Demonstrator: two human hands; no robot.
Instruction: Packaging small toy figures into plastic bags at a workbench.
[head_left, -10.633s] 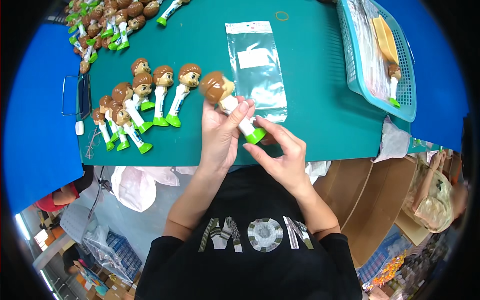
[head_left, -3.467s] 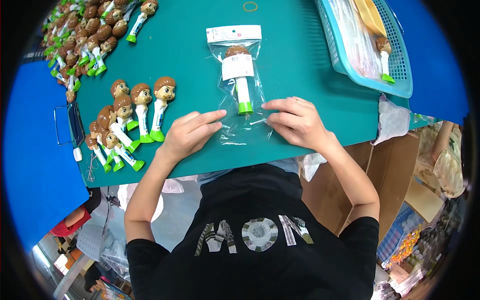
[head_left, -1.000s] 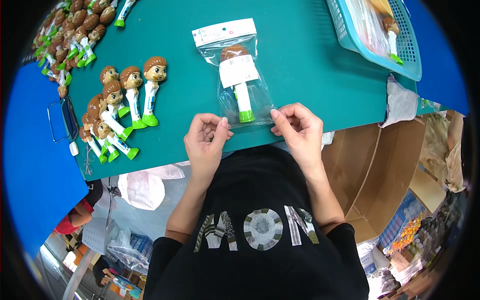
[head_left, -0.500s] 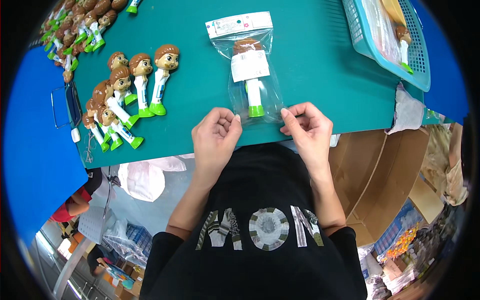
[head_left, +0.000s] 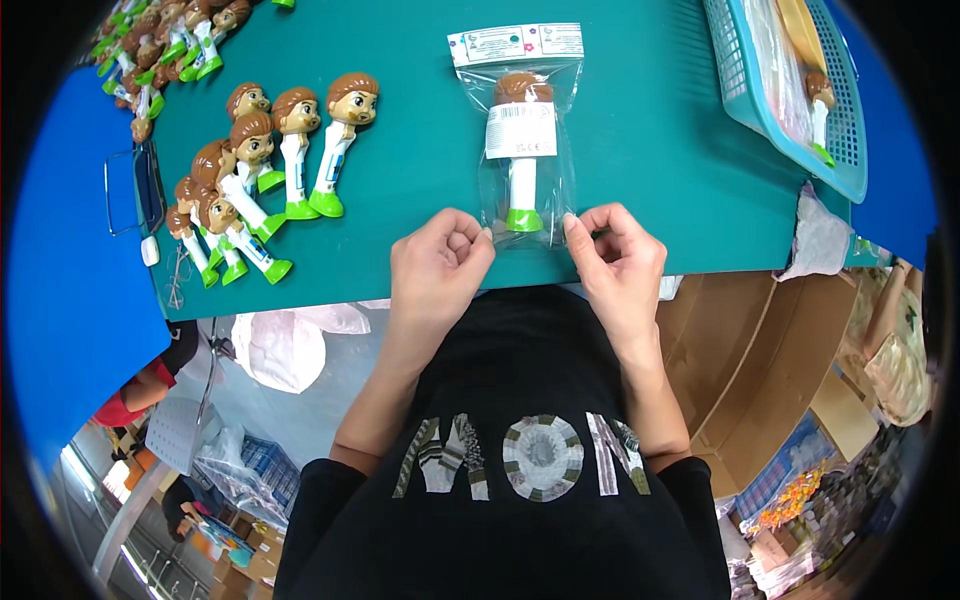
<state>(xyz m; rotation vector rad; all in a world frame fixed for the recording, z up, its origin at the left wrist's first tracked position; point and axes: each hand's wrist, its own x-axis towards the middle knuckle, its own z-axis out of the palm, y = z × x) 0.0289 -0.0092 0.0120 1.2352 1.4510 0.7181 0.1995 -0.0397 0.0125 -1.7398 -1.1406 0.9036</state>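
Note:
A clear plastic bag (head_left: 561,185) with a white printed header lies on the green table, its header end away from me. Inside is a toy figure (head_left: 523,185) with brown hair, a white body and green feet, lying face down. A white label covers its upper back. My left hand (head_left: 437,265) is closed with thumb and finger pinching the bag's near left corner. At the near right corner, my right hand (head_left: 622,262) pinches the bag's edge between thumb and forefinger.
Several loose figures (head_left: 295,150) lie on the table to the left, with a larger pile (head_left: 165,50) at the far left. A light-blue plastic basket (head_left: 735,85) holding bags and one figure stands at the far right. Below the table edge on the right is an open cardboard box (head_left: 755,350).
The bag has shifted right and now lies straighter, its lower end looking narrower. My left hand has moved slightly right. The whole view has shifted a little.

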